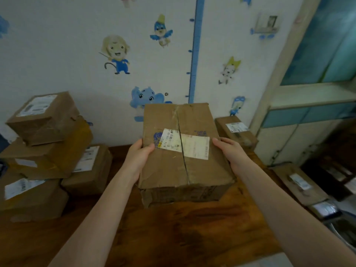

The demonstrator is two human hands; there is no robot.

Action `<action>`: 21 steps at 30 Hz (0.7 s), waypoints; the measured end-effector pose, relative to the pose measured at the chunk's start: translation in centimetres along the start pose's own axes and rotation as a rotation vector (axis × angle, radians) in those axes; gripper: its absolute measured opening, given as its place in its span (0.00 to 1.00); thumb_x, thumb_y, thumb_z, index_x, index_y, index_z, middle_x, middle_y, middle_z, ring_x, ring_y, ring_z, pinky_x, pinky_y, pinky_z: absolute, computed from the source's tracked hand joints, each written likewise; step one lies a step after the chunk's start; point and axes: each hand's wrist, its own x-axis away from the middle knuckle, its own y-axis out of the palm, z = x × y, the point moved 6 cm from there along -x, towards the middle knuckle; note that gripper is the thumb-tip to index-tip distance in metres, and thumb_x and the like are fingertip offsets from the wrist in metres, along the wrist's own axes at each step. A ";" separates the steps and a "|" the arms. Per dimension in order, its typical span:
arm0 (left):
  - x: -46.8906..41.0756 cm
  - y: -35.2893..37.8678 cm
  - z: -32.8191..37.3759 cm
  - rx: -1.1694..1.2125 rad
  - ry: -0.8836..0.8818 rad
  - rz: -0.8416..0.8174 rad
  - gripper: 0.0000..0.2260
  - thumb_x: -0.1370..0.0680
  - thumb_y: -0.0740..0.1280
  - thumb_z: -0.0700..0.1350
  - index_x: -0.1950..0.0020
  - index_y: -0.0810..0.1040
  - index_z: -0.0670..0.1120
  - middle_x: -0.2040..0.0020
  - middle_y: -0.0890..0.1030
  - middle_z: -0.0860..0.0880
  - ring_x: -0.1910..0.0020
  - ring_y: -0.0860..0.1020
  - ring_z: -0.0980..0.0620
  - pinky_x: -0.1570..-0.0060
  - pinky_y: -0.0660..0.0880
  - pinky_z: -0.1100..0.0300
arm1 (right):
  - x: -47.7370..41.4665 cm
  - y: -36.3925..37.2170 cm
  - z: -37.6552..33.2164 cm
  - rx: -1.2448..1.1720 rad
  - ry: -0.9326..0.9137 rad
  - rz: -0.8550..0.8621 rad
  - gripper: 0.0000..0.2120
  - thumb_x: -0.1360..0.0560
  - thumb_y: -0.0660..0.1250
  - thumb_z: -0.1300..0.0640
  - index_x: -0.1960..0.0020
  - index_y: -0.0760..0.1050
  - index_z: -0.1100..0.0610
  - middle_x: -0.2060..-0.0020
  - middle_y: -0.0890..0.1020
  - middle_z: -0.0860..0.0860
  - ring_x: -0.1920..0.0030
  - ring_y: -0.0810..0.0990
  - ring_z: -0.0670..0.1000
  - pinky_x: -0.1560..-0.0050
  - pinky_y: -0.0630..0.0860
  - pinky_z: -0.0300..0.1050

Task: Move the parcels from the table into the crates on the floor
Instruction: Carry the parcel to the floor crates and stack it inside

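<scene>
A worn brown cardboard parcel with a torn white label is held above the dark wooden table, its far end tilted up. My left hand grips its left side, thumb over the top edge. My right hand grips its right side in the same way. More labelled parcels sit on the table: a leaning stack at the left, one beside the stack, and one at the back right.
Right of the table, lower down, lie a labelled cardboard box and other dim packages. A white wall with cartoon stickers rises behind the table. A pale cabinet stands at the right.
</scene>
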 end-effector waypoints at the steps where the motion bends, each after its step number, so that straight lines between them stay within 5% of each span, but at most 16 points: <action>1: 0.3 2.3 -0.2 -0.006 -0.005 -0.020 0.08 0.19 0.62 0.42 0.42 0.75 0.49 0.51 0.81 0.48 0.55 0.80 0.51 0.63 0.74 0.57 | 0.4 -2.4 0.1 -0.014 0.005 0.019 0.17 0.22 0.66 0.54 0.35 0.71 0.57 0.54 0.79 0.53 0.52 0.80 0.54 0.51 0.78 0.52; 3: 0.7 5.2 -0.3 -0.014 0.001 -0.035 0.08 0.19 0.62 0.42 0.42 0.75 0.49 0.52 0.81 0.48 0.55 0.80 0.50 0.63 0.74 0.57 | 0.8 -5.4 -0.1 -0.029 0.004 0.035 0.13 0.22 0.65 0.54 0.38 0.71 0.54 0.59 0.78 0.51 0.58 0.78 0.51 0.60 0.76 0.47; 10: 3.3 20.1 -1.1 -0.031 0.007 -0.088 0.07 0.19 0.62 0.43 0.43 0.76 0.49 0.52 0.81 0.47 0.53 0.79 0.48 0.60 0.74 0.56 | 1.1 -20.6 -0.6 0.018 -0.015 0.097 0.16 0.22 0.64 0.56 0.34 0.71 0.55 0.58 0.79 0.50 0.59 0.79 0.50 0.65 0.74 0.43; 21: 5.2 39.8 -1.1 -0.001 0.003 -0.198 0.07 0.20 0.62 0.41 0.43 0.76 0.47 0.52 0.81 0.48 0.56 0.80 0.50 0.63 0.74 0.57 | -1.2 -39.8 -1.4 -0.008 -0.022 0.194 0.09 0.21 0.62 0.57 0.40 0.72 0.54 0.56 0.80 0.50 0.57 0.80 0.50 0.62 0.74 0.43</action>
